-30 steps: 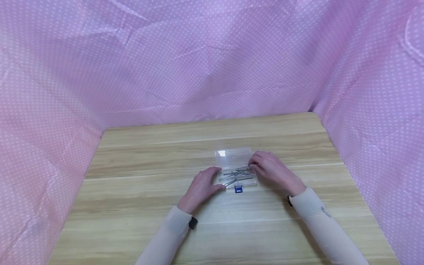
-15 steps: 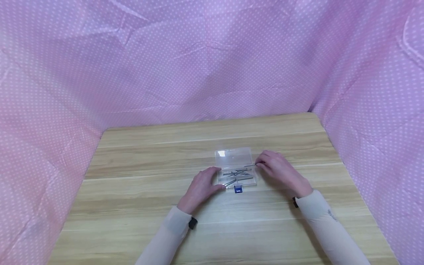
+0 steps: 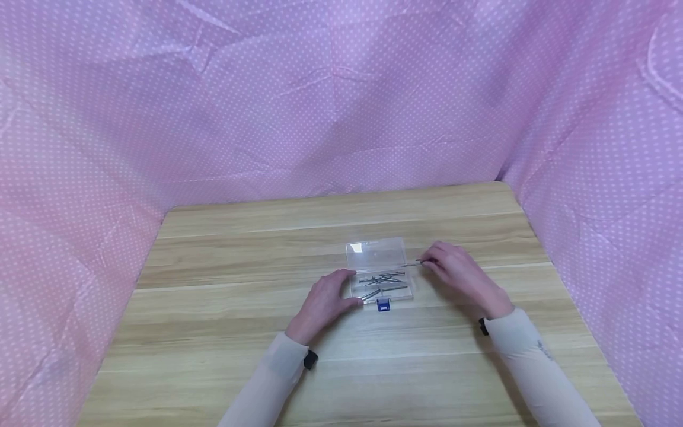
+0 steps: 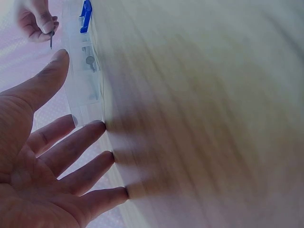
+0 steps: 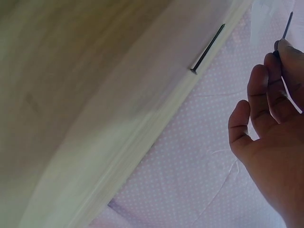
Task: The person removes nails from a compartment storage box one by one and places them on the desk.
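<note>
A clear plastic box (image 3: 409,292) lies on the table with its lid (image 3: 376,254) folded back and a blue latch (image 3: 383,305) at its front. Several metal nails (image 3: 381,279) lie loose inside. My left hand (image 3: 322,302) rests at the box's left end, thumb by the front corner and index finger by the rear one; the left wrist view shows its fingers spread and nearly straight. Right of the box, my right hand (image 3: 459,273) pinches a nail (image 5: 288,26) near its head, the point facing the box. Another nail (image 5: 207,50) lies on the table in the right wrist view.
The wood-grain table (image 3: 213,308) extends around the box on all sides. Pink dotted cloth (image 3: 331,107) hangs behind it and along both sides.
My right hand has drawn back from the box towards the right with a nail between its fingers, and the nail has come clear of the box. The left hand stays put.
</note>
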`<state>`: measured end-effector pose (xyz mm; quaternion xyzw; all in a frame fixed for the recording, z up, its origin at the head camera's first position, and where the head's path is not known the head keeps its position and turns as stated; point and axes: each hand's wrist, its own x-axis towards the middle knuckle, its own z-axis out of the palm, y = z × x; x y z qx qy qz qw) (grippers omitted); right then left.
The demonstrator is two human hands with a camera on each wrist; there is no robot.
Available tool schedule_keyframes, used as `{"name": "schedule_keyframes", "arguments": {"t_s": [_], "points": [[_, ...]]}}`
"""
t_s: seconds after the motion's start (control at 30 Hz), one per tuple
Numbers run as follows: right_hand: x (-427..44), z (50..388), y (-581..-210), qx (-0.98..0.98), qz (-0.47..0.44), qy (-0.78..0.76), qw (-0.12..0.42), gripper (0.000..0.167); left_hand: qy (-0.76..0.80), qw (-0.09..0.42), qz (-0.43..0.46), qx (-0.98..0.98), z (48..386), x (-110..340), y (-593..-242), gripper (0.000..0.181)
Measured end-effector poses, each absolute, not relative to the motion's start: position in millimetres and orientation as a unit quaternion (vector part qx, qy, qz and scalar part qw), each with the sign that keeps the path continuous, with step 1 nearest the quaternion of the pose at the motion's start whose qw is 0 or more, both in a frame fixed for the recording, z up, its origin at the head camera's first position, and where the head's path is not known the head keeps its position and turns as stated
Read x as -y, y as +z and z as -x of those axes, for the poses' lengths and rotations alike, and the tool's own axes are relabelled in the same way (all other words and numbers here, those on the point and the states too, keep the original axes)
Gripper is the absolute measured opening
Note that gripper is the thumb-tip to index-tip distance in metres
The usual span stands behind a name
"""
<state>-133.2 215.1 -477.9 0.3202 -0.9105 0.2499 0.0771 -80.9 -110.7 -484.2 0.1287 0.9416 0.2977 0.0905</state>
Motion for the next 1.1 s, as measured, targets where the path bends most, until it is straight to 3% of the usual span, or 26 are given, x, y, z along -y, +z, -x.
{"name": "schedule_keyframes", "arguments": {"t_s": [0.4,0.73,1.1], "points": [[-229,135,-479,0.92,-0.302,0.243,0.063,0.01,0.298,0.09,-0.133,-0.941,81,111,-483,0.067],[-239,139,-483,0.915,-0.309,0.244,0.083,0.01,0.3,0.09,-0.133,-0.94,81,112,-483,0.066],[-242,146,-482,0.929,-0.288,0.227,0.041,0.007,0.298,0.092,-0.133,-0.941,82,111,-483,0.066]]}}
